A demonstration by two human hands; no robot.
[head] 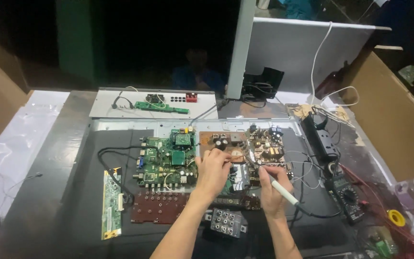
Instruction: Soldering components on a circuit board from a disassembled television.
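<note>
The brown circuit board [245, 148], crowded with small parts, lies near the middle of the dark back panel [73, 192] of a flat screen, and both hands meet over its lower edge. Far to the left, a narrow green strip board [111, 204] lies lengthwise on the panel, with a black cable [113, 165] looping from it toward the large green board [166, 160]. Below that sits a dark red board [158, 207] dotted with round pads. The left hand [212, 171] comes up from the bottom of the view, forearm angled right, wrist bent, fingers curled together and pinching a thin wire-like strand [233, 160] over the brown board. A small grey connector block [227, 222] lies between the two forearms. The right hand [273, 189] is folded around a white pen-shaped soldering iron [283, 192], held like a pencil, its tip pointing up and left onto the brown board beside the left fingertips. Further right rest a black power strip [318, 136], a multimeter [347, 196] and a yellow roll of tape [396, 217].
</note>
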